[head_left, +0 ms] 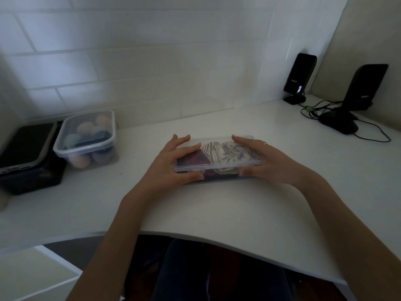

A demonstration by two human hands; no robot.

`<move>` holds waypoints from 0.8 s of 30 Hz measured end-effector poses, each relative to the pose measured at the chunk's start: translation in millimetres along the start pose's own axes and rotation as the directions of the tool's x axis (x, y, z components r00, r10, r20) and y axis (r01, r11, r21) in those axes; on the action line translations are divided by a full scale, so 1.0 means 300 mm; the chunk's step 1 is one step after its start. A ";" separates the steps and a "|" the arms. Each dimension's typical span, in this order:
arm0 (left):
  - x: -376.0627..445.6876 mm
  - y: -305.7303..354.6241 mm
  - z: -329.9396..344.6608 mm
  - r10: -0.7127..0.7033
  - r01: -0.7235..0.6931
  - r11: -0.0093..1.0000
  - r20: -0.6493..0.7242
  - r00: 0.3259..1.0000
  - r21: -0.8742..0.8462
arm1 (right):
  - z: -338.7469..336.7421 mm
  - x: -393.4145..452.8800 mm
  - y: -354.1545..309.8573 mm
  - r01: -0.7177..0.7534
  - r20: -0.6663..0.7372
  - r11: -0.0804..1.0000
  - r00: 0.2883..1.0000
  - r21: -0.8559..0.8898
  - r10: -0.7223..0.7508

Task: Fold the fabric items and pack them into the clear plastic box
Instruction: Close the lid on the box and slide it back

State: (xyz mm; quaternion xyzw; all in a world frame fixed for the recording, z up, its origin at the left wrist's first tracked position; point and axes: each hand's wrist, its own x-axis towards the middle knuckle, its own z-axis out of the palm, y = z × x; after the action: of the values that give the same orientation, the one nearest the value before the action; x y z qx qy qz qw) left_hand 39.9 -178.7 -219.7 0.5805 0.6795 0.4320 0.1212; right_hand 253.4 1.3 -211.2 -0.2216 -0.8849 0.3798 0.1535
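A clear plastic box point(219, 165) sits on the white desk in the middle of the view, with its clear lid on top. Through the lid I see a dark purple fabric item point(196, 159) on the left and striped white-and-grey fabric point(225, 153) on the right. My left hand point(175, 161) grips the box's left end, thumb at the front edge and fingers over the lid. My right hand point(264, 161) grips the right end the same way, a ring on one finger.
A second lidded clear box point(86, 137) with round pastel items stands at the back left, beside a dark phone-like device point(23, 146) on a black case. Two black speakers point(298, 77) point(364, 90) with cables stand at the back right. The curved desk edge point(217, 237) runs in front.
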 end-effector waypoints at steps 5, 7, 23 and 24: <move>0.013 -0.003 -0.006 0.007 -0.009 0.994 0.016 1.000 0.110 | 0.006 0.007 0.000 0.042 -0.042 0.996 0.998 -0.075 -0.045; 0.017 0.003 -0.004 0.037 -0.038 0.973 0.008 0.999 0.226 | 0.015 0.010 -0.008 0.069 -0.073 0.991 0.994 -0.117 -0.078; 0.079 0.064 0.141 -0.077 0.088 0.494 -0.057 0.995 0.865 | 0.202 0.174 -0.073 -0.046 -0.302 0.763 0.932 -0.644 -0.198; 0.088 0.057 0.128 -0.111 0.111 0.485 -0.065 0.992 0.868 | 0.213 0.211 -0.071 -0.028 -0.274 0.773 0.943 -0.634 -0.191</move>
State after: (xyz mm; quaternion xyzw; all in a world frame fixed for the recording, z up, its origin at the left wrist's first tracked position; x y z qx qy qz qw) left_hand 69.3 -138.8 -221.3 0.5172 0.8405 0.0222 -0.1600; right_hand 165.3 -18.1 -231.4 -0.2800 -0.9320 0.0136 0.2298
